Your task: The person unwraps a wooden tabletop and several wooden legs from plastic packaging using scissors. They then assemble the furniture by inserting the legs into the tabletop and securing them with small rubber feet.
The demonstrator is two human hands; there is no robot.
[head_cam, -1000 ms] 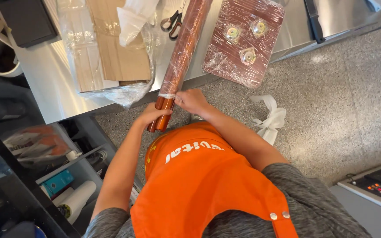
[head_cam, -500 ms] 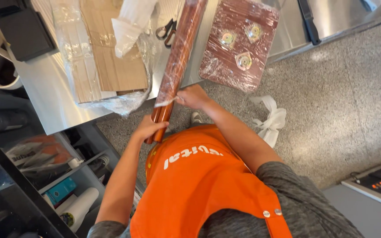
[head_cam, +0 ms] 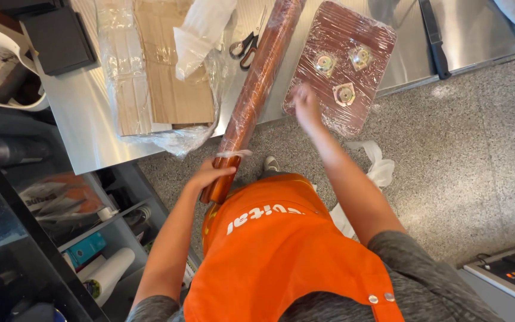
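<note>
Scissors [head_cam: 247, 45] and cardboard [head_cam: 165, 71] flank the wrapped pole [head_cam: 256, 95] in left hand [head_cam: 210, 176] grip; right hand [head_cam: 305, 101] open.

The left hand [head_cam: 213, 174], at centre frame, has its fingers curled closed, forearm running down to the lower left. The right hand [head_cam: 306, 104] reaches up toward upper centre, arm extended.

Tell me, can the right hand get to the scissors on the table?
Probably yes. The right hand is free, raised over the wrapped brown board. The scissors lie uncovered on the table, though the long wrapped pole lies between, so it must reach across.
</note>
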